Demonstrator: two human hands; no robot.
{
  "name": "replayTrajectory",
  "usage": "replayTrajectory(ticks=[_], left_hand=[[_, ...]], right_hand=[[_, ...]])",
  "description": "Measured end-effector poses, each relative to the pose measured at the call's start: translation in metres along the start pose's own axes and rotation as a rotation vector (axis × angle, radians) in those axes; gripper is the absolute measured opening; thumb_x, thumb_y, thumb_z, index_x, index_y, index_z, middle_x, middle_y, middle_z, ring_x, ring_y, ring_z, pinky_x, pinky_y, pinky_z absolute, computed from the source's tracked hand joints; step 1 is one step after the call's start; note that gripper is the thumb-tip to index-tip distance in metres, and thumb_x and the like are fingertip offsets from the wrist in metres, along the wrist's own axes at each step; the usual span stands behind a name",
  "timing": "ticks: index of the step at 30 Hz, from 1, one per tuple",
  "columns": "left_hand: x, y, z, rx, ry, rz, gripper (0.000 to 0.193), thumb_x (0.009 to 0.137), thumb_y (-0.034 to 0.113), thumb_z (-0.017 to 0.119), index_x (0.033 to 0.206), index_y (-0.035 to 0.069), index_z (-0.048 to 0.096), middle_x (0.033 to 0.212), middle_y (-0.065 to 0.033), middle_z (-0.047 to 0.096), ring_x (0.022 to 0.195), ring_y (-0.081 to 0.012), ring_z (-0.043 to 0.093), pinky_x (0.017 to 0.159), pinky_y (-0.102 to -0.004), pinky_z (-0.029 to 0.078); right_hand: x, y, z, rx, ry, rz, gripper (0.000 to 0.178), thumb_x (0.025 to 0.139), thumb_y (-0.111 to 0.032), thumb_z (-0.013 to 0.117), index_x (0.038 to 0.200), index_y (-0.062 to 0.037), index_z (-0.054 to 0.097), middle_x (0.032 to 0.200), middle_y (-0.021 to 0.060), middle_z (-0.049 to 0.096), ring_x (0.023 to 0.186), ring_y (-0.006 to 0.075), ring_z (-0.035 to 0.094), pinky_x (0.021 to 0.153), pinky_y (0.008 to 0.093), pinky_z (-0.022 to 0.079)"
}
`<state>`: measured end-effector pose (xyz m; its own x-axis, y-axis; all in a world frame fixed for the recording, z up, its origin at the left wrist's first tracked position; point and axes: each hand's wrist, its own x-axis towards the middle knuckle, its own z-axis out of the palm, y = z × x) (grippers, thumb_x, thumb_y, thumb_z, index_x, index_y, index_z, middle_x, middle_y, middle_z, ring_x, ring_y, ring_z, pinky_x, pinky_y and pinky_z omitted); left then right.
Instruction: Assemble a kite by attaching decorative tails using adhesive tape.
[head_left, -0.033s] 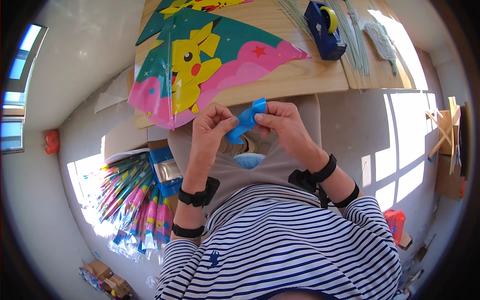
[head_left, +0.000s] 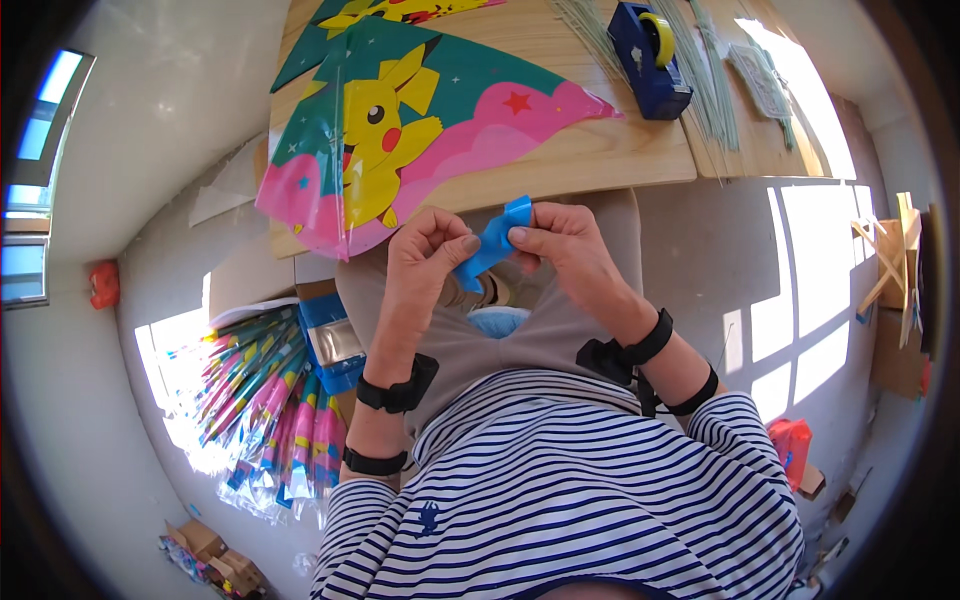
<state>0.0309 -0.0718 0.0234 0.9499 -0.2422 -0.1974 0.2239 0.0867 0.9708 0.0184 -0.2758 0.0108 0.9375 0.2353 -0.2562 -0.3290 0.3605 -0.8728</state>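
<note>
A short piece of shiny blue plastic film (head_left: 490, 248) is held up over my lap, twisted and creased in the middle. My left hand (head_left: 432, 250) pinches its left edge between thumb and forefinger. On the other side, my right hand (head_left: 572, 248) has thumb and fingers closed on its right end. Just beyond my hands, a kite (head_left: 455, 150) lies flat on the table, green and pink with a yellow cartoon figure. Its near corner hangs over the table edge by my left hand.
Across the wooden table (head_left: 610, 150) lie a blue tape dispenser (head_left: 650, 62), bundles of thin pale rods (head_left: 712, 85) and a clear plastic box (head_left: 758, 80). Folded kites in clear sleeves (head_left: 265, 395) are piled at lower left, beside a blue box (head_left: 335, 340). A red bag (head_left: 790, 447) is at right.
My left hand has shifted very slightly to the right, and the lower left end of the blue film has moved a little. My right hand stays in place.
</note>
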Motion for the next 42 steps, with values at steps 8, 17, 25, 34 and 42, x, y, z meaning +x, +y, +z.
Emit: replayTrajectory(ticks=[8,17,25,34,42], left_hand=[[0.009,-0.004,0.003,0.061,-0.175,-0.063,0.012,0.094,0.011,0.068,0.101,0.004,0.063,0.081,0.0020,0.061,0.072,-0.0049,0.054,0.068,-0.0204,0.043],[0.018,-0.006,-0.013,0.917,0.208,0.508,0.034,0.087,-0.003,0.065,0.119,0.005,0.064,0.092,-0.0018,0.063,0.085,-0.0091,0.058,0.074,-0.0254,0.045],[0.012,0.014,0.013,0.192,-0.071,0.084,0.033,0.082,-0.003,0.072,0.115,0.001,0.066,0.099,-0.0026,0.068,0.083,-0.0082,0.061,0.074,-0.0233,0.050],[0.016,0.004,0.024,-0.029,-0.047,0.041,0.027,0.077,-0.008,0.074,0.102,0.001,0.066,0.088,-0.0042,0.069,0.080,-0.0086,0.065,0.075,-0.0217,0.053],[0.018,0.001,0.025,0.029,0.022,0.060,0.030,0.070,-0.009,0.078,0.092,0.003,0.062,0.077,0.0000,0.064,0.072,-0.0056,0.060,0.067,-0.0195,0.050]], right_hand=[[0.003,-0.004,-0.007,-0.103,0.052,-0.060,0.011,0.093,-0.008,0.066,0.096,0.0021,0.071,0.078,-0.0005,0.065,0.064,0.0046,0.054,0.058,0.0203,0.044],[0.005,-0.006,-0.022,0.007,0.112,-0.045,0.008,0.092,-0.007,0.066,0.088,-0.0004,0.070,0.075,-0.0006,0.064,0.062,0.0045,0.053,0.057,0.0202,0.041],[0.006,-0.014,-0.011,-0.140,0.063,-0.093,0.008,0.088,-0.008,0.071,0.084,-0.0017,0.068,0.073,-0.0026,0.060,0.064,0.0028,0.049,0.056,0.0201,0.039],[0.003,-0.020,-0.005,-0.187,0.048,-0.112,0.010,0.086,-0.008,0.074,0.084,-0.0009,0.066,0.075,-0.0047,0.058,0.071,0.0026,0.049,0.060,0.0204,0.041],[0.007,-0.020,0.000,-0.176,0.030,-0.087,0.012,0.086,-0.008,0.073,0.089,0.0009,0.067,0.077,-0.0032,0.061,0.069,0.0019,0.051,0.059,0.0181,0.041]])
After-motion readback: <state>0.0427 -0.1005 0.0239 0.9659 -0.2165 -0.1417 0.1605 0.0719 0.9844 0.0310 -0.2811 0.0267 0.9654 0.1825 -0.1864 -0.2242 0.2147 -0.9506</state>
